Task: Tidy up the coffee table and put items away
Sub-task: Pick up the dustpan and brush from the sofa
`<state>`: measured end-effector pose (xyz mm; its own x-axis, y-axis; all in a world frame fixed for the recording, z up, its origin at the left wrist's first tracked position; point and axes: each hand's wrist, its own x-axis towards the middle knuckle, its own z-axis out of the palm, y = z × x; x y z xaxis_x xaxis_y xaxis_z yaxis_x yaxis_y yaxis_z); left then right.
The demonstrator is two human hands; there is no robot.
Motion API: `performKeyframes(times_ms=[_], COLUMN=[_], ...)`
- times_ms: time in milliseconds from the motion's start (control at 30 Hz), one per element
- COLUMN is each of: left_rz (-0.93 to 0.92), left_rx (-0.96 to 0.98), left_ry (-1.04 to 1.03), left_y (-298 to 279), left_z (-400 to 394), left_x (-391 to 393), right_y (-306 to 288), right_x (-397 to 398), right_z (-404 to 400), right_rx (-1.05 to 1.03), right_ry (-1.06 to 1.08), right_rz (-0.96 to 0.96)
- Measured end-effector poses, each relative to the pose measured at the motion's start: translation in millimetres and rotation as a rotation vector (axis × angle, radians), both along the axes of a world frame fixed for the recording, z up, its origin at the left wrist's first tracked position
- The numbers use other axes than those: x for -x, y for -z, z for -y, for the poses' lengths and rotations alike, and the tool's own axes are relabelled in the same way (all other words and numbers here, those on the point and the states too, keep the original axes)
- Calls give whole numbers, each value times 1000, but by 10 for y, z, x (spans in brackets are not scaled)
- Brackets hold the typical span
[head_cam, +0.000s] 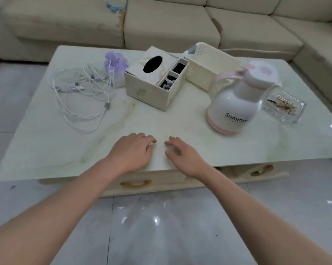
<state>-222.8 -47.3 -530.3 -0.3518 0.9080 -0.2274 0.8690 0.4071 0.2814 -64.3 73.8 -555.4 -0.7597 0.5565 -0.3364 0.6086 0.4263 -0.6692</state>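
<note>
Coffee table (46, 150), mid-frame: nothing judged put away yet. Still spread across it are the basket (209, 60), jug (232, 104), tissue box (153, 85) and cables (81, 96). Left hand (132, 152) and right hand (182, 155), lower centre, are relaxed, holding nothing.

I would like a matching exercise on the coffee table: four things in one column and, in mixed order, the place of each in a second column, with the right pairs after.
Things:
1. white cables
2. jug
3. glass ashtray
4. tissue box

Places:
A. far right of the table, beside the jug
B. left part of the table, in a loose tangle
C. middle of the table, in front of the white basket
D. right of the middle, standing upright

Pairs: 1-B, 2-D, 3-A, 4-C
</note>
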Motion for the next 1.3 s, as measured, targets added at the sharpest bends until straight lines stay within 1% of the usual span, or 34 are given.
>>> performKeyframes(times_ms=[33, 100, 200, 233, 267, 300, 400, 533, 600, 700, 800, 900, 967, 1000, 1033, 1133, 1167, 1300], left_rz=[20, 103, 205, 225, 235, 243, 279, 267, 258, 168, 99, 69, 77, 84, 95, 104, 106, 101], left_rx=[65, 136, 90, 101, 125, 157, 216, 297, 327, 346, 303, 240, 205, 199, 202, 169, 144, 133], left_ry=[8, 23, -18, -11, 2, 16, 23, 76, 62, -7, -122, -157, -175, -171, -142, -110, -104, -22], left_y=[-41, -326, -931, -1226, -1531, -1732, -2768, -3683, -3921, -4174, -4365, -4574, -4694, -4752, -4762, -4845, -4838, -4821], left_z=[-10, -60, -54, -48, -41, -31, 1, 4, 22, -40, -124, -106, -11, 72, 69, 229, 343, 733], left_x=[-36, -59, -64, -18, 35, 44, 369, 819, 1014, 1405, 1862, 2379, 2872, 3173, 3234, 3991, 4357, 5443], right_y=[-34, -374, -1115, -1427, -1751, -1950, -2926, -3728, -3934, -4158, -4293, -4432, -4543, -4608, -4613, -4633, -4623, -4701], right_x=[35, 141, 229, 252, 274, 247, 372, 598, 716, 1088, 1672, 2302, 2848, 3189, 3250, 4050, 4414, 5447], right_z=[19, 11, 51, 46, 41, 47, 9, 27, 61, -34, -179, -177, -104, -50, -46, 132, 262, 617], right_rx=[6, 30, 5, -17, -22, -14, -19, -1, 21, 41, 40, 17, -5, -10, -12, -49, -57, -67], right_ry=[-44, -73, 39, 65, 79, 82, 109, 122, 126, 159, 173, 128, 90, 69, 68, 31, 28, 68], right_rz=[88, 208, 153, 148, 159, 182, 255, 306, 293, 234, 160, 119, 123, 129, 131, 141, 148, 189])
